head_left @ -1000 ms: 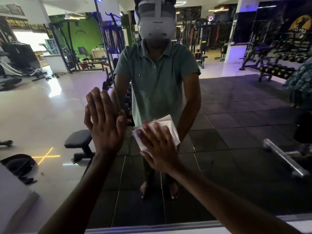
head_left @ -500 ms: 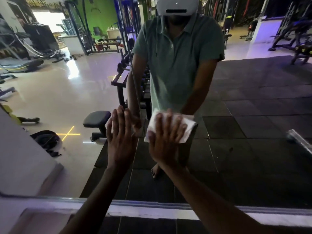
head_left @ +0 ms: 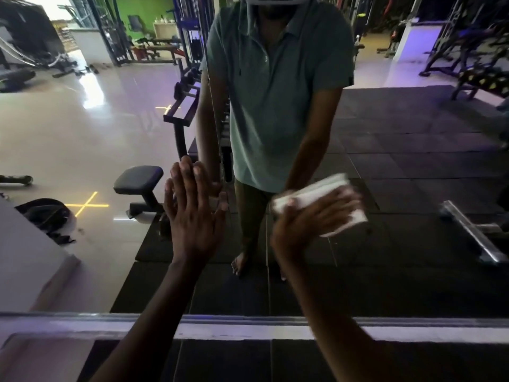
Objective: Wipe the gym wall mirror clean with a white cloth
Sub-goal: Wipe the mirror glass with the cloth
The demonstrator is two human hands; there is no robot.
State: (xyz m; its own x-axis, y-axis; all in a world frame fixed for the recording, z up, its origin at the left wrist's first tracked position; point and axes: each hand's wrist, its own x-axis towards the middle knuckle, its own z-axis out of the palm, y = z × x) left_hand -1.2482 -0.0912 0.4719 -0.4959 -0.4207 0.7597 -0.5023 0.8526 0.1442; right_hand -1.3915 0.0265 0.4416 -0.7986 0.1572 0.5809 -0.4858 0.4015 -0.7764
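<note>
The wall mirror (head_left: pixel 413 166) fills most of the view and reflects a person in a green polo shirt and the gym behind. My left hand (head_left: pixel 192 213) lies flat on the glass with its fingers straight and pointing up. To the right of it, my right hand (head_left: pixel 311 221) presses a folded white cloth (head_left: pixel 344 219) against the mirror; the cloth is blurred with motion and sticks out above and to the right of the fingers. The hand covers part of the cloth.
The mirror's lower edge meets a pale ledge (head_left: pixel 248 330) running across the bottom. A white block (head_left: pixel 24 255) stands at the lower left. Reflected in the glass are a black bench seat (head_left: pixel 139 179), a metal bar (head_left: pixel 473 232) and dark floor tiles.
My right hand has slid the cloth to the right across the glass, away from my left hand. The view has tilted lower, so the bottom ledge now shows more.
</note>
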